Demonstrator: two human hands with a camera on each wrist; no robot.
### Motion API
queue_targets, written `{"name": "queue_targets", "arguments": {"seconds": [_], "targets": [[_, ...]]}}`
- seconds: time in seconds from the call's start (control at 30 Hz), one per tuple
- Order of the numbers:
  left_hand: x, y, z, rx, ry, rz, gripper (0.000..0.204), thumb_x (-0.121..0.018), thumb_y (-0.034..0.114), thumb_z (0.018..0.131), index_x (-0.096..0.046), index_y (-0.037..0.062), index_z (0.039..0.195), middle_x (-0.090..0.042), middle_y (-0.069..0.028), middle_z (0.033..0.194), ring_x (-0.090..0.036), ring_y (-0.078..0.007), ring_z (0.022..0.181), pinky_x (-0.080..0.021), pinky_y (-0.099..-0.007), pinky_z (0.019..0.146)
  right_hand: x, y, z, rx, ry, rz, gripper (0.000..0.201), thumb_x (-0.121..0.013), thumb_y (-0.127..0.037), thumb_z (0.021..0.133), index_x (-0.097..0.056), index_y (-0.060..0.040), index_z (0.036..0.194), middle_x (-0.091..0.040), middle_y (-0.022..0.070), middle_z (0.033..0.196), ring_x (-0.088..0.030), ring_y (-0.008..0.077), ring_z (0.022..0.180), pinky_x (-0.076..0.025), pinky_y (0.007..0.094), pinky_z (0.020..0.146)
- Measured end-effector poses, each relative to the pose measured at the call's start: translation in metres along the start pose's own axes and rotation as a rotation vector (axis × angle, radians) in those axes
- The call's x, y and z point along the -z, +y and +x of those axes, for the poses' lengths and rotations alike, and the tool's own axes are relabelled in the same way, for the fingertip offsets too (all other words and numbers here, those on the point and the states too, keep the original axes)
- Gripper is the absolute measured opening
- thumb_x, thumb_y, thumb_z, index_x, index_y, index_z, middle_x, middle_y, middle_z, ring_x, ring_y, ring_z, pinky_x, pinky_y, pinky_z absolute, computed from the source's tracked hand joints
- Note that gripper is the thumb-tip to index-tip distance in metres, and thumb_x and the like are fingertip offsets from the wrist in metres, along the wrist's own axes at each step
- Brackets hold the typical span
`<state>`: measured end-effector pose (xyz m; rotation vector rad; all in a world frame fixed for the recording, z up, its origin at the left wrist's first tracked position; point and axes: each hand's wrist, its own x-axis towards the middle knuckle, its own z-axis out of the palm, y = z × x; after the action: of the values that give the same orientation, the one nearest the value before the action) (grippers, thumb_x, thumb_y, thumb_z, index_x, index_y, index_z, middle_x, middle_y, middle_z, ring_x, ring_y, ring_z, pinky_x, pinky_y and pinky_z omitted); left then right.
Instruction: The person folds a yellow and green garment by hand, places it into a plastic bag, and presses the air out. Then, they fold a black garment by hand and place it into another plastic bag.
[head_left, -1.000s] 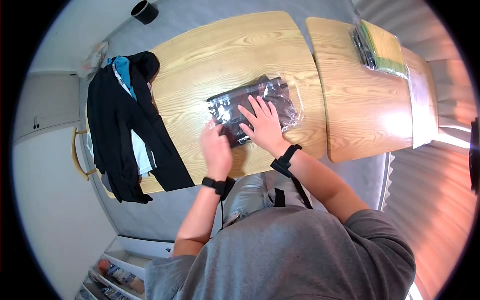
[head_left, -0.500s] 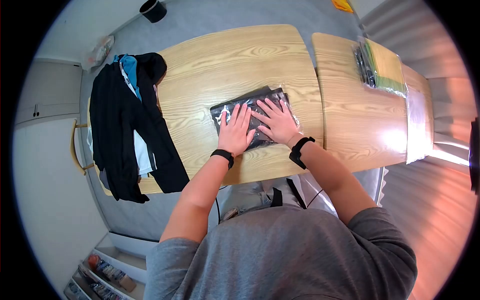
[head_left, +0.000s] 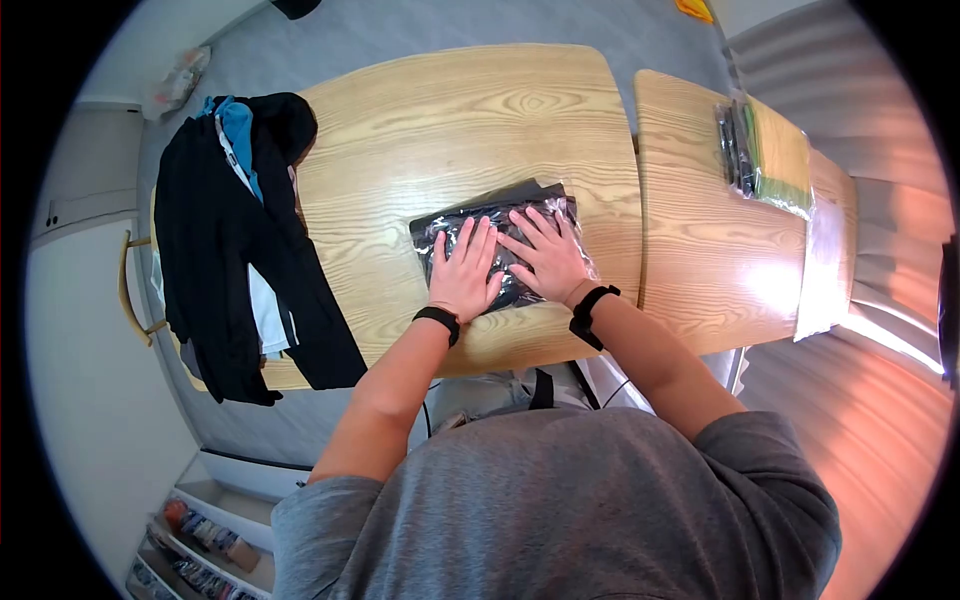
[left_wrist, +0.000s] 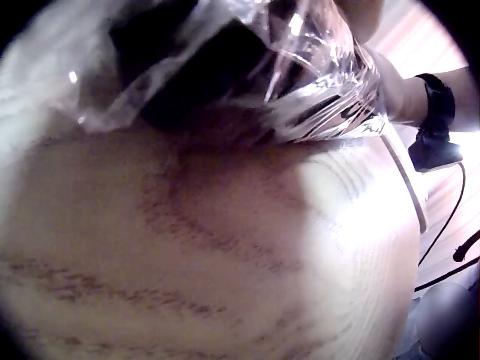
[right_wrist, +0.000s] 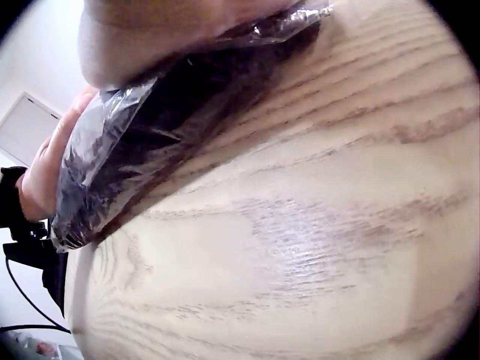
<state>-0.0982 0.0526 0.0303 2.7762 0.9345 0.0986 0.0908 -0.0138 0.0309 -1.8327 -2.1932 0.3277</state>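
Note:
A dark folded garment in a clear plastic bag (head_left: 512,292) lies on the wooden table, near its front edge. On its left half my left hand (head_left: 463,272) rests flat, fingers straight and pointing away from me. My right hand (head_left: 552,260) presses on the right half with its fingers spread, the fingertips close to the left hand's. In the left wrist view the crinkled clear plastic (left_wrist: 322,112) stands out loosely past the dark cloth. The right wrist view shows the bagged garment (right_wrist: 180,112) as a thick, soft bundle under the palm.
Black trousers (head_left: 215,240) and other clothes lie heaped over the table's left end. A second table (head_left: 710,260) adjoins on the right, holding a stack of bagged garments (head_left: 778,160) and a clear plastic sheet (head_left: 822,270). A chair (head_left: 128,290) stands at the left.
My left hand went from bent fingers at the bag's left edge to lying flat on it. The right hand shifted slightly right. Over the last half second both hands stay nearly still.

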Motion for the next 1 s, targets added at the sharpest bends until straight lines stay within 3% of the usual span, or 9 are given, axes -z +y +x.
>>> {"name": "queue_targets", "arguments": {"seconds": [0.23, 0.37, 0.43, 0.53, 0.57, 0.6, 0.73, 0.9, 1.0], "targets": [[-0.004, 0.0, -0.002, -0.001, 0.055, 0.018, 0.07, -0.056, 0.041, 0.081, -0.036, 0.0078, 0.14, -0.03, -0.007, 0.148, -0.026, -0.0239, 0.137, -0.022, -0.0558, 0.106, 0.008, 0.005, -0.007, 0.027, -0.023, -0.011, 0.057, -0.056, -0.039, 0.085, -0.041, -0.0225, 0.138, -0.033, 0.0069, 0.147, -0.031, 0.0256, 0.135, -0.023, 0.0553, 0.106], [-0.001, 0.001, -0.003, -0.007, 0.075, 0.023, 0.068, -0.055, 0.04, 0.082, -0.037, 0.0077, 0.139, -0.03, -0.0068, 0.149, -0.026, -0.0238, 0.137, -0.021, -0.0542, 0.107, 0.006, 0.046, -0.045, -0.078, -0.01, -0.172, 0.058, -0.056, -0.037, 0.086, -0.04, -0.0192, 0.138, -0.032, 0.0093, 0.147, -0.031, 0.0265, 0.135, -0.023, 0.0545, 0.107], [0.002, 0.0, -0.003, -0.008, 0.072, -0.031, 0.064, -0.055, 0.037, 0.084, -0.037, 0.0075, 0.139, -0.03, -0.0072, 0.148, -0.026, -0.0249, 0.137, -0.02, -0.0532, 0.108, 0.008, 0.055, -0.056, -0.534, 0.136, -0.329, 0.055, -0.055, -0.035, 0.086, -0.042, -0.0174, 0.137, -0.034, 0.0105, 0.146, -0.031, 0.0268, 0.135, -0.023, 0.053, 0.107], [0.01, -0.004, -0.004, -0.008, 0.055, -0.192, 0.06, -0.052, 0.034, 0.086, -0.038, 0.0073, 0.138, -0.032, -0.0076, 0.147, -0.027, -0.0259, 0.137, -0.02, -0.0532, 0.108, 0.014, 0.02, -0.045, -0.44, 0.113, -0.16, 0.052, -0.056, -0.031, 0.086, -0.045, -0.0163, 0.135, -0.038, 0.0102, 0.143, -0.033, 0.0266, 0.134, -0.023, 0.0513, 0.107], [0.011, -0.005, -0.004, -0.001, 0.083, -0.306, 0.057, -0.053, 0.028, 0.087, -0.039, 0.008, 0.138, -0.033, -0.0081, 0.146, -0.027, -0.0265, 0.136, -0.019, -0.0538, 0.108, 0.03, -0.006, -0.034, -0.292, 0.104, 0.032, 0.05, -0.057, -0.029, 0.085, -0.047, -0.0167, 0.132, -0.041, 0.0098, 0.141, -0.035, 0.0254, 0.132, -0.024, 0.0505, 0.107], [0.015, -0.003, -0.005, -0.001, 0.084, -0.301, 0.057, -0.053, 0.028, 0.087, -0.039, 0.008, 0.138, -0.033, -0.0081, 0.146, -0.027, -0.0265, 0.136, -0.019, -0.0538, 0.108, 0.02, -0.021, -0.028, -0.131, 0.138, -0.077, 0.049, -0.058, -0.029, 0.086, -0.047, -0.0175, 0.132, -0.042, 0.0095, 0.14, -0.037, 0.0246, 0.132, -0.023, 0.0507, 0.107], [0.013, 0.008, -0.011, -0.131, 0.195, -0.028, 0.054, -0.055, 0.022, 0.086, -0.041, 0.0106, 0.137, -0.033, -0.0075, 0.147, -0.027, -0.0245, 0.137, -0.024, -0.0546, 0.106, -0.009, -0.034, -0.005, -0.182, 0.197, -0.164, 0.048, -0.055, -0.034, 0.087, -0.048, -0.0209, 0.133, -0.041, 0.0068, 0.142, -0.036, 0.0235, 0.132, -0.023, 0.0523, 0.107], [0.006, 0.008, -0.011, 0.047, 0.109, -0.041, 0.059, -0.056, 0.032, 0.085, -0.04, 0.0099, 0.137, -0.031, -0.0093, 0.148, -0.027, -0.0246, 0.137, -0.024, -0.0547, 0.105, 0.006, -0.014, 0.007, -0.09, 0.134, -0.148, 0.046, -0.056, -0.036, 0.087, -0.049, -0.0285, 0.132, -0.04, 0.0045, 0.142, -0.036, 0.0248, 0.131, -0.023, 0.0534, 0.106], [0.001, 0.008, -0.01, 0.059, 0.093, -0.013, 0.062, -0.056, 0.035, 0.083, -0.04, 0.0095, 0.137, -0.031, -0.0094, 0.148, -0.028, -0.025, 0.136, -0.024, -0.0552, 0.105, 0.002, -0.006, 0.007, -0.067, 0.106, -0.08, 0.047, -0.057, -0.036, 0.086, -0.05, -0.0289, 0.131, -0.04, 0.0039, 0.142, -0.035, 0.0255, 0.132, -0.024, 0.0536, 0.106]]}}
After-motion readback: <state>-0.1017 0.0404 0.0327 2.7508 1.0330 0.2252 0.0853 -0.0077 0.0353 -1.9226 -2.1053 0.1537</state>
